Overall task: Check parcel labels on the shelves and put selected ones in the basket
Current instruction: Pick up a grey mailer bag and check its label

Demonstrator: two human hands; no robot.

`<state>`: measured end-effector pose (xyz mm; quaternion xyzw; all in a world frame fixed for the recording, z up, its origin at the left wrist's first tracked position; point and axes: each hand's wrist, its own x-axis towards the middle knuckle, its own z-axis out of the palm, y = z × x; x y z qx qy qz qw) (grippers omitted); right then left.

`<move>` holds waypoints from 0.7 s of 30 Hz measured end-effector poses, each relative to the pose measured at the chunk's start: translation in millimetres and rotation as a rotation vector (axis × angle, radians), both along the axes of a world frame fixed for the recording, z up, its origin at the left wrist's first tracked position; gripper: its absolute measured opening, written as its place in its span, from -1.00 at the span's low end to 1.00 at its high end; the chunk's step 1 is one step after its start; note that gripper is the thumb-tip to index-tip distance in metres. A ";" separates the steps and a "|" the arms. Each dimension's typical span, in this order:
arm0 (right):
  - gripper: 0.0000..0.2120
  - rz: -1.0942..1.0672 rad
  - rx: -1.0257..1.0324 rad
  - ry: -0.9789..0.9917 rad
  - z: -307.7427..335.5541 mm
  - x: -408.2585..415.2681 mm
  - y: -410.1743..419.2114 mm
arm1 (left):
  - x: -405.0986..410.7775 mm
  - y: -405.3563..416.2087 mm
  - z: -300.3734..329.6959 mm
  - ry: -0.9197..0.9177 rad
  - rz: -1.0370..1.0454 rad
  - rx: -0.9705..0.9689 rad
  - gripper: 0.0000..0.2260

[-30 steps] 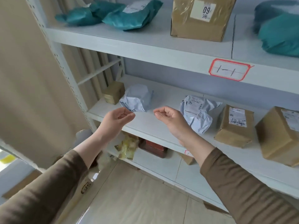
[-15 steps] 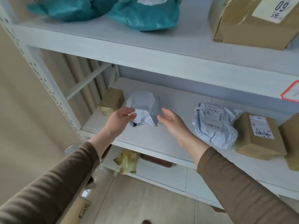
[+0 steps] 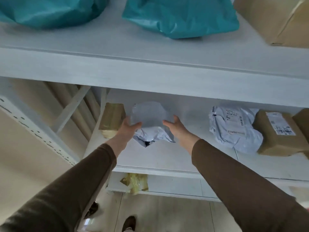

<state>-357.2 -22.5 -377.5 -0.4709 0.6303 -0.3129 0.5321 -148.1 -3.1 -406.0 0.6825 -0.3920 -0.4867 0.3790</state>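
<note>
We see printed labels on the white poly mailer (image 3: 234, 129) and the cardboard box (image 3: 277, 133) on the middle shelf (image 3: 158, 156), text too small to read. Upper shelf (image 3: 150, 64) carries two teal poly bags (image 3: 180, 19) and a brown box (image 3: 275, 20). Our left hand (image 3: 129, 127) and right hand (image 3: 173, 127) grip either side of a crumpled grey poly mailer (image 3: 150, 119) on the middle shelf, beside a small taped box (image 3: 112, 118).
</note>
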 end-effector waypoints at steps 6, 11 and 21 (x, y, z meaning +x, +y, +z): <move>-0.34 -0.144 0.097 0.028 -7.2 19.1 -10.6 | 10.9 -32.0 -11.8 0.178 -0.017 0.183 -0.56; -0.49 -0.142 0.136 -0.022 -11.3 13.0 11.5 | 14.0 -17.1 -9.4 0.425 -0.028 0.292 -0.55; -0.55 0.061 -0.144 0.300 16.2 -54.3 108.1 | -27.8 101.1 -3.6 0.820 -0.221 0.335 -0.35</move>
